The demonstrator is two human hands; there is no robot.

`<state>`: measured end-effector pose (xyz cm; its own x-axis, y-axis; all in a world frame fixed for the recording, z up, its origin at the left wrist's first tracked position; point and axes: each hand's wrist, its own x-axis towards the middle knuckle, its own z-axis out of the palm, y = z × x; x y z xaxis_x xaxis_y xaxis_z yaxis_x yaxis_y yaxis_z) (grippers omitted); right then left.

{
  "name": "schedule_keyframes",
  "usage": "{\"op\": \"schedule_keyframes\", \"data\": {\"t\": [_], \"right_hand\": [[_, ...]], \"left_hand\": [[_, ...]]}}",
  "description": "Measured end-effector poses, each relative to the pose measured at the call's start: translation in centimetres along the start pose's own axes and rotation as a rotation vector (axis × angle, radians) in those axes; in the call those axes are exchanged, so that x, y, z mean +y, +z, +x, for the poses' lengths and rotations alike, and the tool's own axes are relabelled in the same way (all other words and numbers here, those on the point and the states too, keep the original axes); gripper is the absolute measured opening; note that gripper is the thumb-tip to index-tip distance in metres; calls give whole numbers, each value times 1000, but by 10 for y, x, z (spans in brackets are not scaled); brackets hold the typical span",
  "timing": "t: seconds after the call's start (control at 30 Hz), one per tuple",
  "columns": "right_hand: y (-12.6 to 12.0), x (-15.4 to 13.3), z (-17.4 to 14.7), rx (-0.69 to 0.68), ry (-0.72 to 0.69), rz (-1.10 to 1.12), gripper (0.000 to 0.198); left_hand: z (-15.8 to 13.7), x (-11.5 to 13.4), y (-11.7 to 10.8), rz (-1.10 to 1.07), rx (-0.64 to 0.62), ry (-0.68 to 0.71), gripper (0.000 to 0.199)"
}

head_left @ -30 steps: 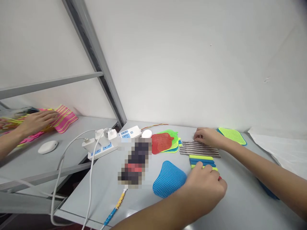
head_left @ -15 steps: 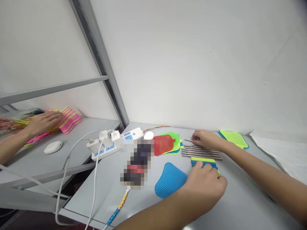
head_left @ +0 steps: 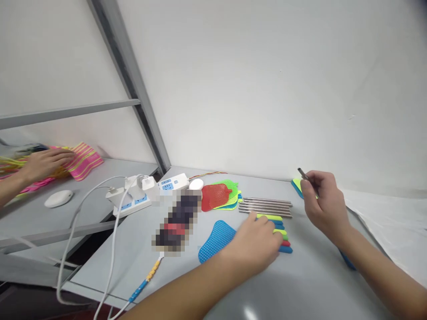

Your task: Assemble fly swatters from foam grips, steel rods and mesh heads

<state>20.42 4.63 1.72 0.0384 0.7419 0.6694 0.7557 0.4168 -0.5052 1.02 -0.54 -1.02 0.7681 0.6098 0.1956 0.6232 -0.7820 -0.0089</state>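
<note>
My left hand is closed over the left ends of a row of coloured plastic handles; which handle its fingers grip is hidden. Beside that wrist lies a blue perforated fly swatter head. My right hand, raised above the table's right side, pinches a thin metal rod whose tip points up and left. Several similar metal rods lie side by side behind the handles. Red, green and yellow swatter heads are stacked left of the rods. Under my right forearm, a blue piece partly shows.
A blurred-out phone-like object with a cable lies left on the grey table. Behind it are power strips with chargers. White sheeting covers the right side. Another person's hand rests by pink striped items on the adjoining table.
My right hand has lifted a metal rod off the table and moved right with it. My left hand stays at the handles. The view has shifted slightly to the right.
</note>
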Motion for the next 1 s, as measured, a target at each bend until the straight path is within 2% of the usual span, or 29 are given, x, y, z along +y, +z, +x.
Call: {"op": "schedule_keyframes", "data": {"t": [0.07, 0.2, 0.33, 0.5, 0.7, 0.83, 1.0], "right_hand": [[-6, 4, -21, 80, 22, 115, 19], [-8, 7, -46, 15, 72, 419, 38], [-7, 1, -46, -61, 213, 653, 54], [-12, -5, -36, -90, 390, 958, 54], [-21, -4, -26, -71, 492, 1079, 55], [-23, -2, -23, -74, 501, 1109, 55], [-22, -1, -24, -69, 520, 1155, 55]], "left_hand": [[0, -3, -4, 0, -22, -24, 17], [-1, -6, -9, -20, -54, -63, 23], [0, -3, -12, -16, -103, -83, 22], [4, 1, -8, -12, -131, -66, 22], [4, 7, -2, -68, -102, 3, 17], [0, 16, 0, -165, -65, 107, 14], [-2, 24, -1, -216, -119, 160, 14]]}}
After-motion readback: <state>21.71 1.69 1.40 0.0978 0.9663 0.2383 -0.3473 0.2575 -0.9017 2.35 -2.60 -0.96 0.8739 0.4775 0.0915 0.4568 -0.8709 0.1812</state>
